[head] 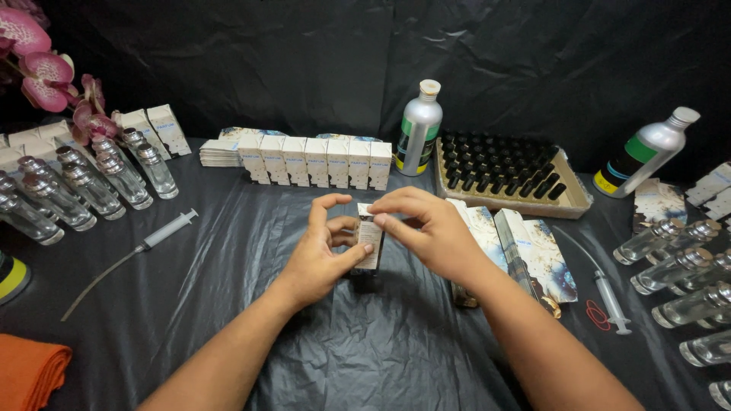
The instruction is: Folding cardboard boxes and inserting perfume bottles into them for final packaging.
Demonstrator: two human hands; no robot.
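Observation:
A small white carton (370,237) with a patterned print stands upright at the middle of the black sheet. My left hand (324,247) grips its left side, thumb on the front face. My right hand (426,228) presses its fingertips on the carton's top flap. Just right of my right wrist lie two flattened cartons (533,255) of the same print.
A row of closed cartons (316,161) stands behind. A tray of black caps (506,173) sits back right between two silver bottles (419,128) (643,151). Clear glass bottles lie at left (91,186) and right (678,274). Syringes (164,232) (613,297) and an orange cloth (30,369) lie nearby.

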